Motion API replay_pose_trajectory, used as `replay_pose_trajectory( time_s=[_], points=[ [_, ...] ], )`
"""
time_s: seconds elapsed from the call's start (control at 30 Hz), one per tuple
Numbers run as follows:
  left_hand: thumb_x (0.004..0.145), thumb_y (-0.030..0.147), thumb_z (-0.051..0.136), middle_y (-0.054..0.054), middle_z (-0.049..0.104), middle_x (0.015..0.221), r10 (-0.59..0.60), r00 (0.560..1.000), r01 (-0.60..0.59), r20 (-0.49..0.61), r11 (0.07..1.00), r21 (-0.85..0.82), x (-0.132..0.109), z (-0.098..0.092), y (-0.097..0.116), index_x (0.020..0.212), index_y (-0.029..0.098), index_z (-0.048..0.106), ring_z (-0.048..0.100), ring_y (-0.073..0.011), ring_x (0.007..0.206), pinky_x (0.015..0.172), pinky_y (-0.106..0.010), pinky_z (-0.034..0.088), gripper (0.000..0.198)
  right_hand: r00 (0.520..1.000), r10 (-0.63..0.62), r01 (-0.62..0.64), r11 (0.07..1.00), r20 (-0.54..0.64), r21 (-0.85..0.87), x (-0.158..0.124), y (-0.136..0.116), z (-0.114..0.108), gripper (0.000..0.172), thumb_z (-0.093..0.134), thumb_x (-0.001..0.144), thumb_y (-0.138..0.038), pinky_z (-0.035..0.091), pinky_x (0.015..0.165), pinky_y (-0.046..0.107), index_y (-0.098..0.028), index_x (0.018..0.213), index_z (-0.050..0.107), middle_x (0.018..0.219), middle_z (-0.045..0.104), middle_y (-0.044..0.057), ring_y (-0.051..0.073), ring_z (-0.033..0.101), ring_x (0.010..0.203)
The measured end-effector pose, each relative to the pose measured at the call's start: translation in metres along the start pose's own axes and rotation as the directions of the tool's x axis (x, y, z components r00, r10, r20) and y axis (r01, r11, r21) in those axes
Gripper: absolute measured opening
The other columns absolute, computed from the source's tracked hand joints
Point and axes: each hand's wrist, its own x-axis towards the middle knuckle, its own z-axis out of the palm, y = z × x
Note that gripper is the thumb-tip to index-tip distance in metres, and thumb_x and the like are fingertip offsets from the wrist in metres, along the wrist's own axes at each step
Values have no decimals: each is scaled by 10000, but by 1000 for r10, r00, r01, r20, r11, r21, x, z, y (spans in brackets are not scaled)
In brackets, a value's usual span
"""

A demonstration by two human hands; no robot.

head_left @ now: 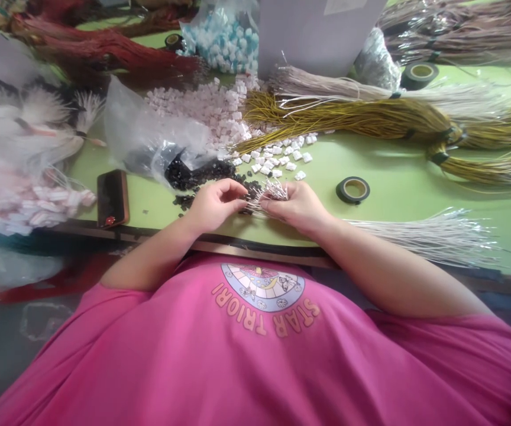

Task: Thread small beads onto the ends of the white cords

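My right hand (302, 207) is wrapped round a bundle of thin white wires (419, 238). Their tips fan out past my thumb, and the long tail lies on the table to the right, under my forearm. Close by on the left, my left hand (215, 204) has thumb and fingertips brought together at the wire tips; whatever is between them is too small to make out. Small black plastic pieces (193, 173) lie in a heap just beyond and beside my hands. Farther back are loose white plastic connector housings (284, 158), spread from a bigger pile.
A roll of black tape (353, 190) lies right of my hands, a phone (112, 198) to the left. Yellow wire bundles (371, 118) stretch across the back right. A clear plastic bag (138, 121) and finished-looking white wire bunches (29, 154) occupy the left side.
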Motion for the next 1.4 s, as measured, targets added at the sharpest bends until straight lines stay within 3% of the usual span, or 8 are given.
replay_pose_trajectory(
  time_s=[0.17, 0.33, 0.43, 0.6, 0.77, 1.03, 1.23, 1.4],
  points=[
    [725, 322, 671, -49, 676, 824, 202, 979, -192, -38, 964, 184, -2, 4, -1, 832, 179, 678, 590, -151, 752, 685, -278, 468, 179, 999, -25, 24, 998, -26, -62, 0, -1, 1, 179, 588, 700, -285, 293, 479, 223, -132, 616, 547, 527, 428, -38, 60, 356, 494],
    [772, 314, 629, -46, 689, 835, 247, 969, -242, -24, 961, 133, -3, 4, 0, 854, 182, 692, 601, -138, 749, 707, -271, 466, 169, 999, -38, 33, 991, -35, -132, 1, -2, 0, 218, 546, 727, -267, 269, 466, 225, -153, 557, 470, 505, 379, -43, 58, 326, 485],
    [799, 334, 594, -45, 697, 835, 182, 983, -183, 27, 982, 44, -2, 4, 0, 840, 176, 700, 616, -137, 771, 743, -270, 473, 195, 999, -28, 24, 990, -28, -140, 1, -1, 0, 231, 541, 733, -278, 263, 459, 226, -156, 555, 459, 504, 374, -42, 60, 323, 483],
    [772, 335, 622, -44, 700, 822, -43, 996, 56, 84, 985, -162, 1, 4, 1, 878, 158, 691, 624, -135, 737, 712, -270, 495, 217, 1000, -11, 8, 989, -20, -144, 2, -1, 0, 207, 548, 734, -291, 283, 469, 227, -142, 594, 519, 532, 415, -30, 65, 350, 496],
    [742, 331, 662, -28, 675, 720, -81, 995, 95, 64, 963, -253, 3, 5, -1, 847, 143, 665, 613, -117, 659, 665, -257, 500, 216, 1000, -1, -2, 991, -26, -130, 2, -3, 1, 189, 553, 727, -281, 291, 472, 226, -133, 610, 543, 531, 436, -29, 64, 366, 490],
    [675, 286, 726, -48, 703, 855, 10, 998, 4, 61, 976, -216, 1, 6, -6, 872, 153, 687, 641, -142, 764, 728, -271, 510, 240, 1000, -17, 13, 986, -25, -166, 2, -2, 1, 244, 561, 730, -303, 278, 472, 219, -147, 567, 469, 532, 390, -39, 56, 338, 494],
    [699, 271, 706, -44, 691, 801, 162, 987, -162, -23, 987, -16, -2, 11, -8, 832, 173, 708, 622, -135, 726, 684, -271, 490, 165, 1000, -27, 23, 980, -16, -196, 2, -2, 1, 253, 558, 739, -325, 283, 480, 217, -138, 578, 503, 538, 389, -33, 62, 337, 514],
    [697, 237, 706, -35, 684, 757, 216, 976, -216, -33, 976, 17, 0, 17, -8, 787, 171, 707, 611, -123, 691, 652, -256, 476, 112, 999, -38, 41, 978, 17, -206, 4, 2, 2, 239, 563, 736, -328, 301, 499, 217, -126, 608, 546, 561, 421, -25, 67, 361, 538]
  ],
)
